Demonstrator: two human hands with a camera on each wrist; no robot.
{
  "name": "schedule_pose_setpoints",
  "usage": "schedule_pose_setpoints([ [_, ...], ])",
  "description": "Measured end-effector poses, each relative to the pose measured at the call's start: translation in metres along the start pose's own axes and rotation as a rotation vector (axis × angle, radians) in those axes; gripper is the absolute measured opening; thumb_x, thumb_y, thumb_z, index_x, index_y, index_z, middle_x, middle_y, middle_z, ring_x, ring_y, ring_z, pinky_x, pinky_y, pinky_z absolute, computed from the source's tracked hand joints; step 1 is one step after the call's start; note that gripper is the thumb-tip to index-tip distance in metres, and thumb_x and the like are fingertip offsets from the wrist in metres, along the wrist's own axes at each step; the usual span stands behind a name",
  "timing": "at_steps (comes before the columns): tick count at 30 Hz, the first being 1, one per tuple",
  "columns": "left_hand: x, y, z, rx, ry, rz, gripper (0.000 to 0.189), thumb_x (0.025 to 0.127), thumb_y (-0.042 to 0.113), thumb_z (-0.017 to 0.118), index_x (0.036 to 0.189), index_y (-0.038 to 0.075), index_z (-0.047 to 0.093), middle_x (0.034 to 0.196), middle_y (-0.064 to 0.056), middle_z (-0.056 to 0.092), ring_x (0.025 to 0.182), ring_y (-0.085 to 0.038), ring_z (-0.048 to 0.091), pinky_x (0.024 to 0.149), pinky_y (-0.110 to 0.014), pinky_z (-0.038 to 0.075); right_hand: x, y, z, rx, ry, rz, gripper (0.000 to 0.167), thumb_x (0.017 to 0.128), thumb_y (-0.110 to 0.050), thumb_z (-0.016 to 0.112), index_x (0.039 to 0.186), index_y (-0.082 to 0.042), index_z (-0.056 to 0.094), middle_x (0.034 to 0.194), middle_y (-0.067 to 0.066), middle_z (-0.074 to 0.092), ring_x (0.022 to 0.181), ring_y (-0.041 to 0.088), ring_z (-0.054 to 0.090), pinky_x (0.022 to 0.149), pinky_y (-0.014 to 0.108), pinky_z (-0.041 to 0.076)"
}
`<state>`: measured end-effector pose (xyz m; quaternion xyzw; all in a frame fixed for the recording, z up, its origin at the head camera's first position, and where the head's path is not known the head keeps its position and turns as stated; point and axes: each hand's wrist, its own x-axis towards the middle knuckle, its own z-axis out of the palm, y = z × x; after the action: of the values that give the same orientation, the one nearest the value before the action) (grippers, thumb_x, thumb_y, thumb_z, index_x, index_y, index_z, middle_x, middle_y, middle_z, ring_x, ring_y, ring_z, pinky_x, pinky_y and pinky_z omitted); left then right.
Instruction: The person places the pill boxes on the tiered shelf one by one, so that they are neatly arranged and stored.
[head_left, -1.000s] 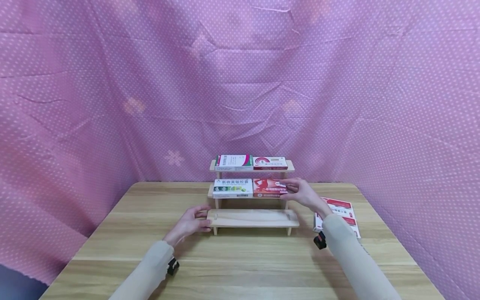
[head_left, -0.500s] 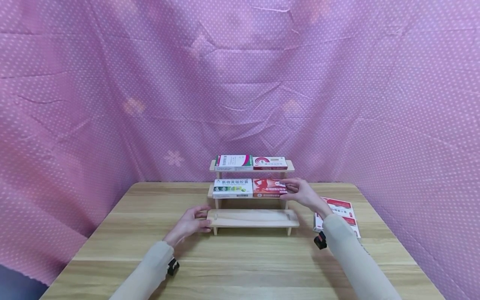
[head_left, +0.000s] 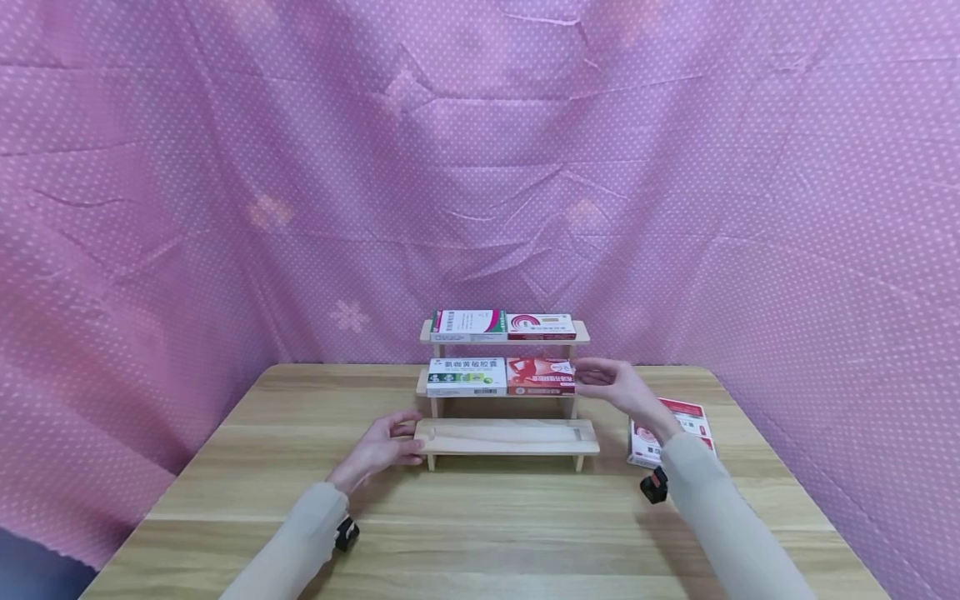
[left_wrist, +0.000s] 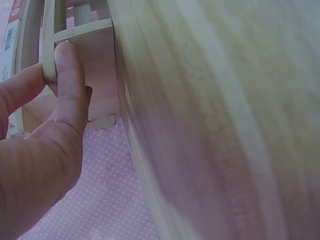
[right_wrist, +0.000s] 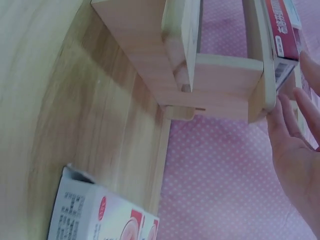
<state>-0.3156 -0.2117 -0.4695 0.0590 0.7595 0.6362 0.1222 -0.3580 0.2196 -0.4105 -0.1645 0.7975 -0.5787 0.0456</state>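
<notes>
Pinched between the thumb and fingers of the left hand is the left end of the lowest shelf of the wooden rack, which stands just below the centre of the head view. Right of centre, the right hand has its fingers parted and reaching toward the right end of the middle shelf, right by the red box; whether the fingertips touch that box or only the shelf end, I cannot tell.

Flat on the middle shelf, the red box lies against the right side of a white box with a green strip. Above them, the top shelf bears a green-and-magenta box at left and a white-and-crimson box at right. Red-and-white packaging lies on the wooden table toward the right of the frame, partly behind the right forearm. Each pale sleeve has a black device near the wrist. Pink dotted cloth fills the upper frame.
</notes>
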Motion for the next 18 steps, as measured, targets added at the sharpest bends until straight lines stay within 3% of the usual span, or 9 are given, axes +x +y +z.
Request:
schedule_pose_setpoints([
  [5, -0.001, 0.001, -0.001, 0.006, -0.018, 0.017, 0.064, 0.087, -0.008, 0.061, 0.146, -0.007, 0.033, 0.131, -0.035, 0.05, 0.089, -0.024, 0.069, 0.082, -0.038, 0.061, -0.007, 0.006, -0.009, -0.017, 0.045, -0.02, 0.057, 0.088, -0.018, 0.072, 0.139, -0.002, 0.052, 0.139, 0.02, 0.056, 0.125, 0.031, 0.057, 0.102, 0.03, 0.05],
  [10, -0.001, 0.001, -0.002, -0.01, -0.003, 0.003, 0.065, 0.087, -0.007, 0.062, 0.145, -0.006, 0.035, 0.116, -0.028, 0.057, 0.086, -0.023, 0.068, 0.083, -0.037, 0.061, -0.016, 0.01, -0.016, -0.013, 0.073, 0.001, 0.055, 0.089, -0.021, 0.071, 0.138, -0.003, 0.053, 0.137, 0.02, 0.057, 0.115, 0.016, 0.064, 0.097, 0.021, 0.051],
  [14, 0.0, -0.001, -0.003, -0.03, -0.011, 0.001, 0.065, 0.087, -0.007, 0.062, 0.146, -0.006, 0.034, 0.116, -0.026, 0.057, 0.086, -0.022, 0.068, 0.084, -0.037, 0.061, -0.024, 0.016, -0.026, -0.04, 0.071, 0.011, 0.056, 0.09, -0.024, 0.07, 0.138, -0.002, 0.052, 0.136, 0.021, 0.058, 0.109, 0.006, 0.064, 0.095, 0.015, 0.049],
  [18, 0.001, -0.002, -0.005, -0.041, -0.041, 0.006, 0.065, 0.088, -0.007, 0.06, 0.147, -0.007, 0.032, 0.118, -0.026, 0.055, 0.087, -0.022, 0.068, 0.086, -0.037, 0.06, -0.032, 0.022, -0.036, -0.043, 0.052, 0.021, 0.057, 0.091, -0.023, 0.069, 0.14, -0.001, 0.05, 0.135, 0.02, 0.059, 0.11, 0.006, 0.064, 0.094, 0.014, 0.049],
])
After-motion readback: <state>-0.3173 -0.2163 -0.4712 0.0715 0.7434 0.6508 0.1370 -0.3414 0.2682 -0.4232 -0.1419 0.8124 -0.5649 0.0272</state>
